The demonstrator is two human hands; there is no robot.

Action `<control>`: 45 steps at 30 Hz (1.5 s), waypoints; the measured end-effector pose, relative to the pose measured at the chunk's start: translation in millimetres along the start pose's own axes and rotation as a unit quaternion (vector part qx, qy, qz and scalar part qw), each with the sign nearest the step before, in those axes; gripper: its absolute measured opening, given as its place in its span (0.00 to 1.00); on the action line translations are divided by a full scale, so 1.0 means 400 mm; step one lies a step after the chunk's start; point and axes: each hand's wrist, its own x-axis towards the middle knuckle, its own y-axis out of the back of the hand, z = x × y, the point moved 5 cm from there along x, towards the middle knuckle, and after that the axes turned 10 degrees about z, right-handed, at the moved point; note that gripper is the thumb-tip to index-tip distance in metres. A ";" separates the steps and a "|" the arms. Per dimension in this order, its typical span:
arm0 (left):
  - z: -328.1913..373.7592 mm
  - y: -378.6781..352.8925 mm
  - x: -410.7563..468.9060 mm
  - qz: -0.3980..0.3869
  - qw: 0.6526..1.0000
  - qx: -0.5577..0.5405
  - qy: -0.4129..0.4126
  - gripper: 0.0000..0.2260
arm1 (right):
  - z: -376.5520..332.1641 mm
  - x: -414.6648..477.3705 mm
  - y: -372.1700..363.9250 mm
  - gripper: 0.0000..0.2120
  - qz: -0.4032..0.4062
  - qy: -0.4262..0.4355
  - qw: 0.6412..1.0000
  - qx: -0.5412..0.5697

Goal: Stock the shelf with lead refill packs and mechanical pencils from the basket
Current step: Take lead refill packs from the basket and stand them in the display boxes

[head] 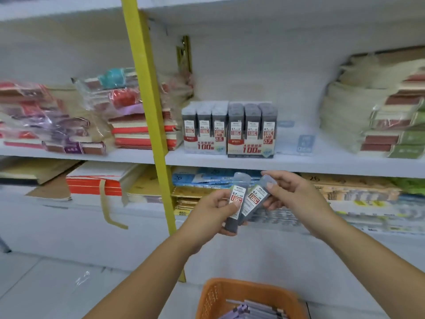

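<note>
both hands meet a little below the middle of the view, in front of the white shelf board (322, 165). the left hand (212, 211) comes in from seven o'clock and grips the left refill pack (236, 203), with the thumb pressed on its white label and the fingers curled behind its dark lower end. the pack stands nearly upright, its clear cap toward twelve o'clock. the right hand (299, 194) comes in from four o'clock and pinches the right refill pack (254, 200) near its clear cap, which leans toward one o'clock. the two packs lie side by side and touch along their lower halves; both labels read 0.7. on the shelf board at twelve o'clock from the hands stand two display boxes, touching each other: the 0.5 box (204, 143) toward eleven o'clock and the 0.7 box (251, 143) straight above, each showing three upright packs in front. the orange basket (208, 295) sits at six o'clock at the bottom edge and holds flat purple-grey packs (255, 310) too blurred to identify. a yellow post (147, 107) runs down the shelving at ten o'clock, with wrapped notebooks (142, 134) stacked around it. a pile of pale bags (358, 116) lies at two o'clock.
</note>
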 end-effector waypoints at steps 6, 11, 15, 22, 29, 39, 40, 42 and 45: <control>0.109 0.092 0.066 0.108 0.988 -0.082 -0.071 0.05 | -0.212 0.122 -0.027 0.14 0.043 0.172 0.981 -0.077; 0.123 0.167 0.109 0.166 0.974 -0.127 -0.092 0.05 | -0.349 0.219 -0.081 0.13 0.083 0.316 0.927 -0.183; 0.099 0.190 0.134 0.176 0.971 -0.135 -0.087 0.05 | -0.413 0.278 -0.127 0.14 0.089 0.386 0.874 -0.282; 0.088 0.204 0.168 0.181 0.970 -0.139 -0.086 0.05 | -0.414 0.345 -0.172 0.15 0.039 0.383 0.839 -0.384; 0.092 0.190 0.170 0.165 0.974 -0.129 -0.089 0.04 | -0.394 0.383 -0.181 0.09 0.016 0.318 0.875 -0.364; 0.104 0.179 0.171 0.158 0.974 -0.132 -0.097 0.05 | -0.460 0.304 -0.092 0.11 0.064 0.391 0.904 -0.162; 0.105 0.172 0.172 0.155 0.974 -0.131 -0.096 0.05 | -0.464 0.293 -0.067 0.11 0.060 0.393 0.903 -0.164; 0.108 0.152 0.175 0.147 0.976 -0.125 -0.097 0.06 | -0.463 0.277 -0.015 0.09 0.060 0.396 0.894 -0.199; 0.111 0.123 0.178 0.135 0.979 -0.122 -0.094 0.07 | -0.446 0.266 0.047 0.12 0.081 0.403 0.867 -0.283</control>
